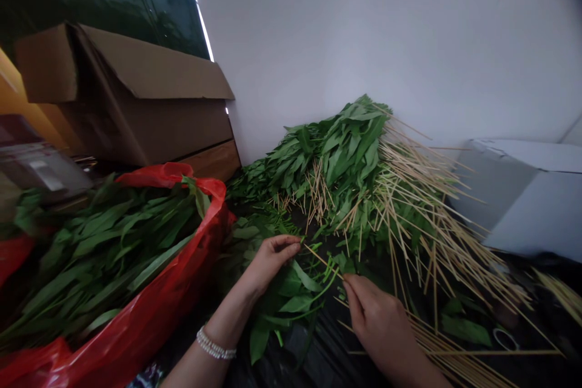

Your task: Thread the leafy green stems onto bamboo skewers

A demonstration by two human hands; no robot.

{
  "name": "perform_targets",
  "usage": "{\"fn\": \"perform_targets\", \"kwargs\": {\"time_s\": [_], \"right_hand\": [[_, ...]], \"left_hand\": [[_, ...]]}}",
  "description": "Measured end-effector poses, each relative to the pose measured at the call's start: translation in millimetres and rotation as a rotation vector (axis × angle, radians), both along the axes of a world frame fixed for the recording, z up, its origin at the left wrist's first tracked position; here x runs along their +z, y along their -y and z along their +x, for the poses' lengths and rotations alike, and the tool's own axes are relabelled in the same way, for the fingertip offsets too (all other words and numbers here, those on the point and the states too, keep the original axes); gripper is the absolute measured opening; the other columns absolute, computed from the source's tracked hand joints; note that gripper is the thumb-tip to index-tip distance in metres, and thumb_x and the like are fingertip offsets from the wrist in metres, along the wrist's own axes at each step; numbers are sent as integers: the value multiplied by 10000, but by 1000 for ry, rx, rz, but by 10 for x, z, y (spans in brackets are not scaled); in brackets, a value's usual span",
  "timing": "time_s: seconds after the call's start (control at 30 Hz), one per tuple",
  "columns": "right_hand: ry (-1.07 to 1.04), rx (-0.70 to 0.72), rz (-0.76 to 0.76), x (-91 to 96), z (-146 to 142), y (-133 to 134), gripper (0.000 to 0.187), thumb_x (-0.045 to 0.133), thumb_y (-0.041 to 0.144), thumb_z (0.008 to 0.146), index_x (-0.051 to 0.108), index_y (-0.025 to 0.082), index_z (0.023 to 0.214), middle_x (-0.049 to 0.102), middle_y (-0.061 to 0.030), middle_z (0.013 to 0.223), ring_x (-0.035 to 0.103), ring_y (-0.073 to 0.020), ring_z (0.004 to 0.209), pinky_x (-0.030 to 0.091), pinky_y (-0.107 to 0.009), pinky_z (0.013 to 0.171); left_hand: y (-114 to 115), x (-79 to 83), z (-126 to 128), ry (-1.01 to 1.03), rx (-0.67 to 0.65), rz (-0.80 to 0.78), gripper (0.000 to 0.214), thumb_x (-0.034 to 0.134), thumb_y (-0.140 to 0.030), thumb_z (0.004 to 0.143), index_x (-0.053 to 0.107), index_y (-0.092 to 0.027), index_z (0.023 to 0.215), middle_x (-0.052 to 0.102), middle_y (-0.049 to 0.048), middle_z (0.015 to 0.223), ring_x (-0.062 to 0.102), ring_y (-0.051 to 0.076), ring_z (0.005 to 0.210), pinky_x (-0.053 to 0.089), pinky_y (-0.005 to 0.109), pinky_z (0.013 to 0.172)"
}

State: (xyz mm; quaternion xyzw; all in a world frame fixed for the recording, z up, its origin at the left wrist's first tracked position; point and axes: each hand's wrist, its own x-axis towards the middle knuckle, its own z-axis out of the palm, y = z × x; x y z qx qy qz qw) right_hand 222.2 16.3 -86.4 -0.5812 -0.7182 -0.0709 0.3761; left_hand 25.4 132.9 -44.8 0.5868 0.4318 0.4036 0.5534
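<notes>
My right hand (pixel 379 315) is closed around a thin wooden skewer (pixel 324 259), which points up and left. At its far tip, my left hand (pixel 278 254) pinches with thumb and forefinger. A small bit of green stem shows at those fingertips; most of it is hidden. Below and between the hands lie loose leafy green stems (pixel 295 303) with long leaves. Beneath my right wrist, several bare skewers (pixel 450 351) are spread on black plastic sheeting (pixel 327 357). Behind them rises a heap of leaves (pixel 350 139) on skewers, their bare ends fanning right.
To the left, a red plastic bag (pixel 200 254) holds many long green leaves (pixel 118 230). An open cardboard box (pixel 177 121) stands behind it. A white box (pixel 536 194) is at the right, against the white wall (pixel 386 30). A pale ring (pixel 505 339) lies at lower right.
</notes>
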Motion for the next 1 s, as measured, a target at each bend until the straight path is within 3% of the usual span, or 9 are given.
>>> {"fn": "perform_targets", "kwargs": {"time_s": [0.17,0.57,1.0], "right_hand": [[2,4,-3,3,-2,3,285,320,222,982,604,202,968,688,-36,845,684,-169,751,485,-260,664],[-8,4,-8,-10,-10,8,282,321,230,985,602,201,982,693,-40,874,687,-180,775,492,-275,687],[17,7,-54,-35,7,2,306,316,218,983,619,195,948,694,-50,841,687,-174,784,472,-251,666]], "left_hand": [[21,18,13,0,22,4,355,798,-419,614,750,-151,841,648,-10,646,437,81,541,299,204,524],[26,16,20,-18,44,33,256,790,-364,636,758,-165,793,720,19,750,569,120,645,399,212,616],[6,-20,38,-162,49,241,200,742,-335,669,764,-153,749,729,58,754,623,185,702,448,263,663]]}}
